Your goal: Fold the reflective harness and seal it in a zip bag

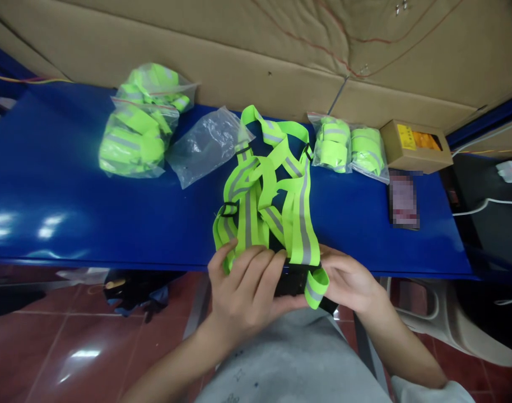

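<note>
A neon yellow-green reflective strap harness [302, 207] with grey stripes and black buckles lies in loose loops at the table's front edge. My left hand [247, 285] is closed over its lower straps, thumb stretched toward the right. Close by, my right hand [344, 277] grips the harness's lower right end, its fingers partly hidden behind the straps. Between the hands shows a dark black piece [292, 280] at the harness's lower end; its kind is unclear. A short strap loop curls out beside my right fingers.
On the blue table [189, 224], an empty clear bag [208, 143] lies left of the harness. Bagged green straps [132, 140] sit at the left, more bagged straps [334, 145] at the right. A cardboard box [415, 146] and a blurred-out flat object [403, 200] lie farther right.
</note>
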The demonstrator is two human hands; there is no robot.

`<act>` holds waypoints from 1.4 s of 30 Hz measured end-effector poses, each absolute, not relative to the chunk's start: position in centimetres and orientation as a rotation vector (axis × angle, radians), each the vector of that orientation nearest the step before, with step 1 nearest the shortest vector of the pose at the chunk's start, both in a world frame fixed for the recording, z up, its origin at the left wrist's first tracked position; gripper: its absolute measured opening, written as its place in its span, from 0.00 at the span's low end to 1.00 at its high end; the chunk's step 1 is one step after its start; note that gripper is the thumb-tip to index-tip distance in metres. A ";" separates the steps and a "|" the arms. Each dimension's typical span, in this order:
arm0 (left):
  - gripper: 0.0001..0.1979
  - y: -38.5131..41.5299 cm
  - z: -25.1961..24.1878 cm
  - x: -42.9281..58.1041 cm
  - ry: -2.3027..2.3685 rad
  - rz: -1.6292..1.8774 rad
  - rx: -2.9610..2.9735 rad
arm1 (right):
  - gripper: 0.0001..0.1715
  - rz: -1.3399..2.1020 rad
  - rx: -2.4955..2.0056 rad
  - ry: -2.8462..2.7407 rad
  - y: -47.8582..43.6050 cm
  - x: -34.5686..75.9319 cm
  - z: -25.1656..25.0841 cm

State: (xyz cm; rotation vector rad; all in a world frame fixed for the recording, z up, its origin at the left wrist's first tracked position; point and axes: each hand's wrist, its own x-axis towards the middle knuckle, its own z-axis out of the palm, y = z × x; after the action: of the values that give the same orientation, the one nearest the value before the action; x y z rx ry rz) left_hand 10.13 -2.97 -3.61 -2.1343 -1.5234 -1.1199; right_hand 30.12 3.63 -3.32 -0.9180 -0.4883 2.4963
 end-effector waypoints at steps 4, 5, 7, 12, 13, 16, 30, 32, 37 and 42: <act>0.26 -2.9 -3.4 9.5 -1.536 -1.065 -2.099 | 0.16 2.408 -0.973 -0.422 4.1 29.8 -3.3; 0.27 -2.9 -3.3 9.3 -1.541 -1.061 -2.084 | 0.15 2.374 -0.999 -0.391 4.1 29.9 -3.3; 0.30 -2.8 -3.3 9.1 -1.544 -1.053 -2.066 | 0.12 2.304 -1.038 -0.344 4.3 30.2 -3.3; 0.31 -2.7 -3.4 9.5 -1.534 -1.035 -2.127 | 0.09 2.164 -1.090 -0.417 5.1 31.3 -3.1; 0.31 -2.8 -3.4 9.6 -1.532 -1.027 -2.146 | 0.11 2.151 -1.109 -0.447 5.3 31.5 -3.0; 0.31 -2.7 -3.5 9.9 -1.513 -0.980 -2.212 | 0.17 2.167 -1.194 -0.508 5.9 31.9 -2.5; 0.09 -1.6 -5.3 12.5 -1.474 -0.907 -2.446 | 0.27 1.644 -1.280 -1.036 11.5 31.4 -3.7; 0.11 -1.2 -5.4 12.5 -1.491 -0.906 -2.467 | 0.27 1.599 -1.337 -1.117 11.8 31.8 -4.0; 0.11 -0.1 -5.5 12.5 -1.553 -0.903 -2.514 | 0.25 0.864 -1.606 -1.761 12.2 34.5 -4.8; 0.14 1.5 -5.7 12.8 -1.544 -0.799 -2.543 | 0.32 0.568 -1.611 -2.317 12.6 36.5 -3.9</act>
State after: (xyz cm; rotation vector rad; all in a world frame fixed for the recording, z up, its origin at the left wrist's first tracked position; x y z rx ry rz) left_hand 12.83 1.49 -5.73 -2.5430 -1.5437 -0.7989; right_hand 36.52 12.56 -3.87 -1.6106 -2.3168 0.5683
